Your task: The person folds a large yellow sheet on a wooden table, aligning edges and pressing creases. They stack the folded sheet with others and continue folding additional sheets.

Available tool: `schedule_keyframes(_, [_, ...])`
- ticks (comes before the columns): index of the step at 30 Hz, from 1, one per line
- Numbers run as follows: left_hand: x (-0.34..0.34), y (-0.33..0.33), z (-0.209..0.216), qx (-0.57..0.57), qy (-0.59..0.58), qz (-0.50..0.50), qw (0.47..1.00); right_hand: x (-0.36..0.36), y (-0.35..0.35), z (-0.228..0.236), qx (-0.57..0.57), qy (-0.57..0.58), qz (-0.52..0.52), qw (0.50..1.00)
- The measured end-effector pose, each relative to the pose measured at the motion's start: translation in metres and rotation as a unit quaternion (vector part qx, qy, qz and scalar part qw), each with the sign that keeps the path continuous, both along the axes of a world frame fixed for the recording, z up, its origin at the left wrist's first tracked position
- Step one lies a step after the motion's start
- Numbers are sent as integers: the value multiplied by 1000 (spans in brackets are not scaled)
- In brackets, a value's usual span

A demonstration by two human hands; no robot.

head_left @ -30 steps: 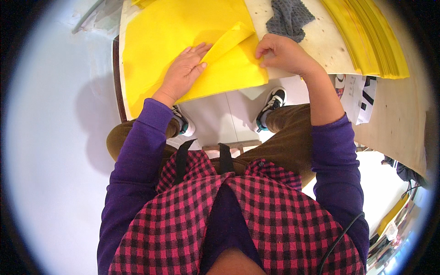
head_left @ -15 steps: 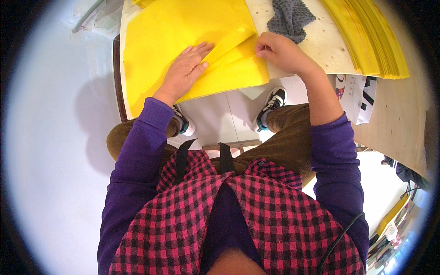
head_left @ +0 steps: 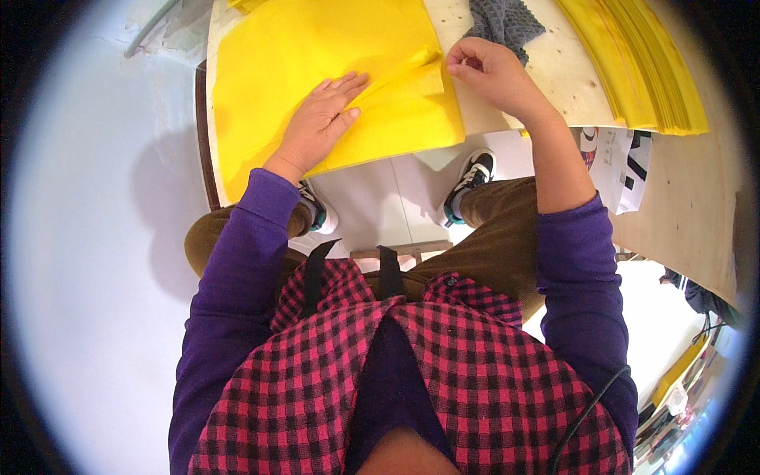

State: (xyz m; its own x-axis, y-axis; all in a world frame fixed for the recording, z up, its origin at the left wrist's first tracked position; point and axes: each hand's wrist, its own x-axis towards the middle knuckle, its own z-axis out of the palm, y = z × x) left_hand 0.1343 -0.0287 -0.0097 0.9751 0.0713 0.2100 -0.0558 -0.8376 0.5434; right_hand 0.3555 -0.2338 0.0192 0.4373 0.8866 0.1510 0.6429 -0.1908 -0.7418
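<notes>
Yellow sheet (head_left: 317, 71) fills the upper left of the frame, lying on the pale desk (head_left: 554, 87) with its near edge hanging past the desk's front. Left hand (head_left: 321, 123) lies flat on it, fingers (head_left: 344, 87) released and spread, nothing gripped. Just to the right, a folded flap (head_left: 412, 75) runs up toward the right hand (head_left: 495, 75), whose fingers are pinched at its corner.

My worry: that flat palm is all that anchors the sheet, so a tug from the right could skew the crease or slide it off. Grey mesh cloth (head_left: 503, 20) and yellow stack (head_left: 633, 63) sit upper right, close enough to get bumped.
</notes>
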Motion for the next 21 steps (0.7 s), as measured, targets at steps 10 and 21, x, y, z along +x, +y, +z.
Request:
schedule_keyframes(10, [-1, 2, -1, -22, -14, -4, 1000, -7, -11, -11, -70, -40, 123, 989])
schedule_keyframes(21, [-1, 0, 0, -23, -13, 5, 1000, 9, -11, -1, -19, -104, -95, 990])
